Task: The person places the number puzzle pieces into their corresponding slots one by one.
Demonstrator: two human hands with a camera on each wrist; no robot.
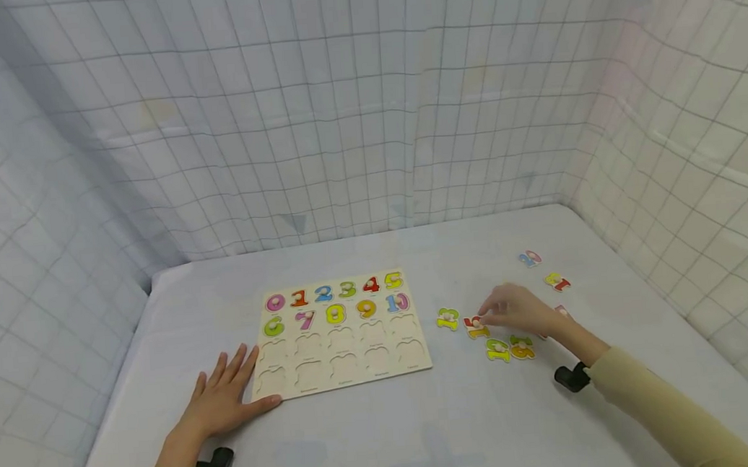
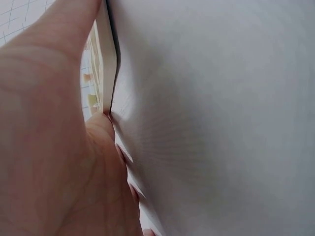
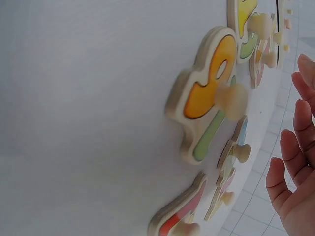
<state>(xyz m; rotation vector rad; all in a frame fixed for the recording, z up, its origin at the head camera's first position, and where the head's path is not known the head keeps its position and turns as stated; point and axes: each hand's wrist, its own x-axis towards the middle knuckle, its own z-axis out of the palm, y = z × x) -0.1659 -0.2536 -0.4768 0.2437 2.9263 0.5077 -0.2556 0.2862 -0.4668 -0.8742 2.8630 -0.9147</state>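
Resting at the number board [image 1: 324, 349], left hand [image 1: 219, 403] spread

From the board's 8 o'clock corner, the left hand lies with straight, parted fingers, gripping nothing, its thumb by the near edge. At the board's 3 o'clock, the right hand [image 1: 516, 310] has curved fingers at a red-and-yellow piece [image 1: 479, 332] on the tabletop [image 1: 375, 436]; whether they pinch its knob cannot be told. From that piece, a green-and-yellow piece [image 1: 448, 319] lies toward 9 o'clock, others [image 1: 556, 281] toward 2.
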